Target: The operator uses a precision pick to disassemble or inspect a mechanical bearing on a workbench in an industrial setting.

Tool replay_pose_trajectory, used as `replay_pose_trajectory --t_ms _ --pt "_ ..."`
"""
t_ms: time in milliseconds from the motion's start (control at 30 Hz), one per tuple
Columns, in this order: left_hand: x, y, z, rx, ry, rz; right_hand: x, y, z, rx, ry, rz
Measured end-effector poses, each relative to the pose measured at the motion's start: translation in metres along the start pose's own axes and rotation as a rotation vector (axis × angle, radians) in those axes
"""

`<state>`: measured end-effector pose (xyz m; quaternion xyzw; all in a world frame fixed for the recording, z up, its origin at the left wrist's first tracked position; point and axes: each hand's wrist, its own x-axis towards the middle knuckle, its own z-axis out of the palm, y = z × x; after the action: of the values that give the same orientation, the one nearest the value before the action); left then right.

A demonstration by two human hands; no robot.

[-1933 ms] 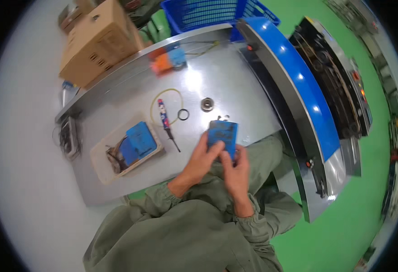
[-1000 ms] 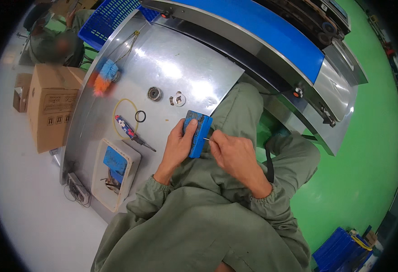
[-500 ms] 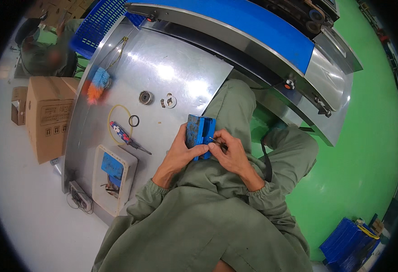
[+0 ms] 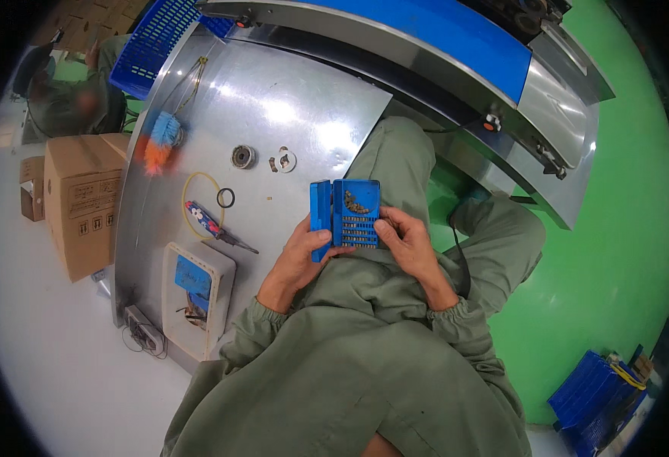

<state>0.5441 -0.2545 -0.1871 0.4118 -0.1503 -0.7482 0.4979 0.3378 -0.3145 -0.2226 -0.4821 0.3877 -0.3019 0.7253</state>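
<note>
Above my lap, an open hinged blue case (image 4: 372,200) is held between both hands. Its lid (image 4: 320,217) stands up on the left. Inside lie a curved heap of small brownish pieces (image 4: 356,204) and slotted rows filled with small metal pieces (image 4: 359,231). My left hand (image 4: 298,255) grips the lid, its thumb on the lid's near part and fingers reaching under the case. My right hand (image 4: 412,247) is closed on the case's right edge, thumb on top and the other fingers partly hidden. No thin dark tool shows in it.
On the metal table (image 4: 273,84) are a round metal part (image 4: 244,157), a flat ring (image 4: 287,161), a black ring (image 4: 226,198), a yellow loop (image 4: 185,199), a screwdriver (image 4: 205,218) and a duster (image 4: 164,141). A white tray (image 4: 225,286), cardboard box (image 4: 83,206) and another person (image 4: 75,107) are leftward.
The blue case has been opened, showing the small pieces inside. My right hand has shifted to its right edge, and the thin dark tool at those fingers is out of sight.
</note>
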Motion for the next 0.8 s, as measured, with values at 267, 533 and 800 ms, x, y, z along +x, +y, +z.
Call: replay_pose_trajectory --t_ms 267,533,800 --pt "-0.002 -0.005 0.002 -0.063 0.014 0.046 0.0 0.006 -0.003 -0.191 0.111 -0.037" --pt "-0.004 -0.003 0.004 -0.033 0.038 0.049 0.001 0.007 -0.002 -0.234 0.174 -0.054" --pt "-0.005 -0.002 0.007 -0.034 0.029 0.055 0.0 0.003 -0.001 -0.177 0.191 -0.039"
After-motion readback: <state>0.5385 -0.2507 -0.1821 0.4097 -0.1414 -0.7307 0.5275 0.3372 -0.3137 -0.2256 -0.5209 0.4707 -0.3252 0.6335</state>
